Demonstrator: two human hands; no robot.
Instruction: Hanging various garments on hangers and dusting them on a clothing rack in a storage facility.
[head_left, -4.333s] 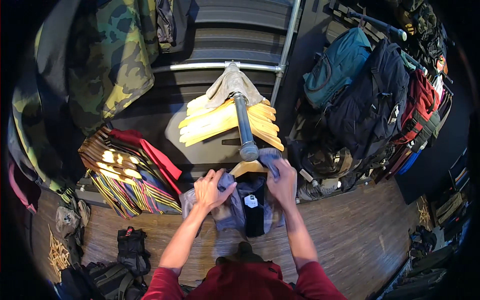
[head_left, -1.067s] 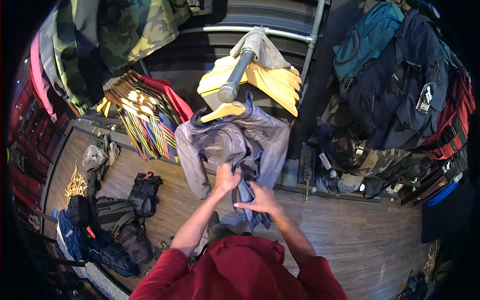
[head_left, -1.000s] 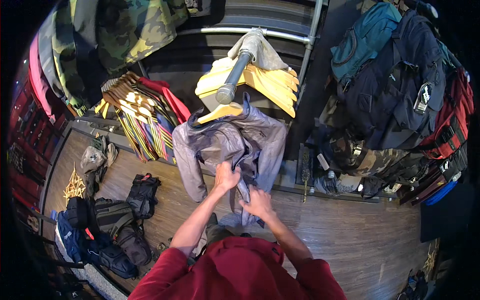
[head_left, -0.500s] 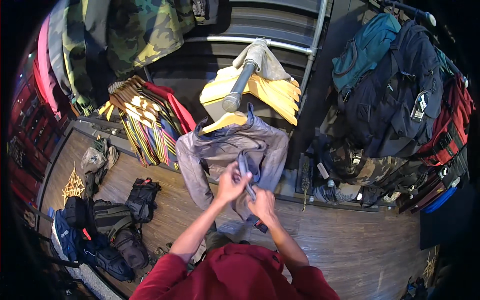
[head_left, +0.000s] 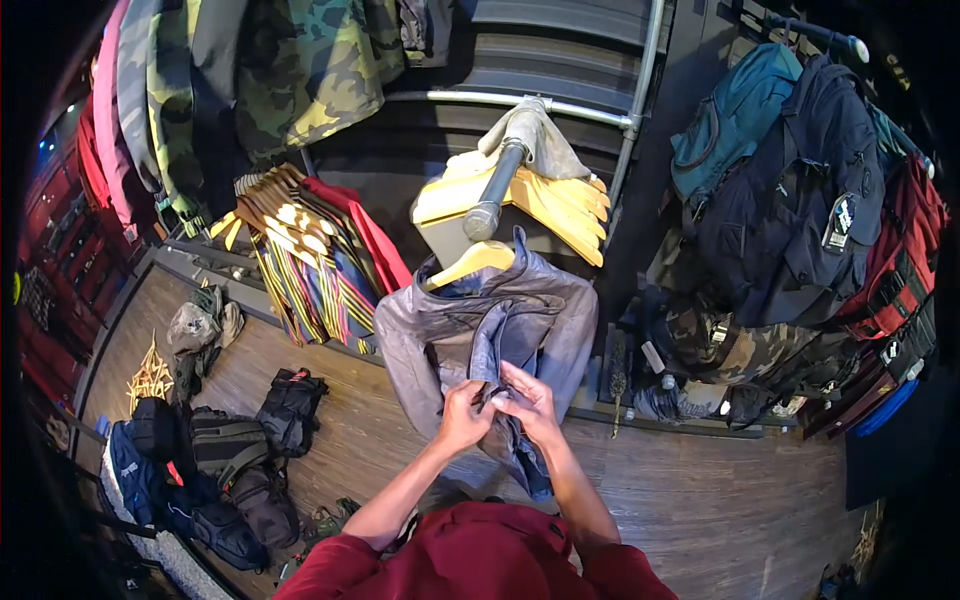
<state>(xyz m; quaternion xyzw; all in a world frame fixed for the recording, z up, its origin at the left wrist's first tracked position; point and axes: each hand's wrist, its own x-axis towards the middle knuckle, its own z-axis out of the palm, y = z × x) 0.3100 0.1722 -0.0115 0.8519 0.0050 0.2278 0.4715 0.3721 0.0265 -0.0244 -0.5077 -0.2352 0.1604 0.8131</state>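
Two hands grip the grey jacket, hiding part of its front.

From the collar of the grey jacket, the left hand and the right hand have been brought down to its front edge, where, most recently, the right has been raised, the left lowered and both drawn together.
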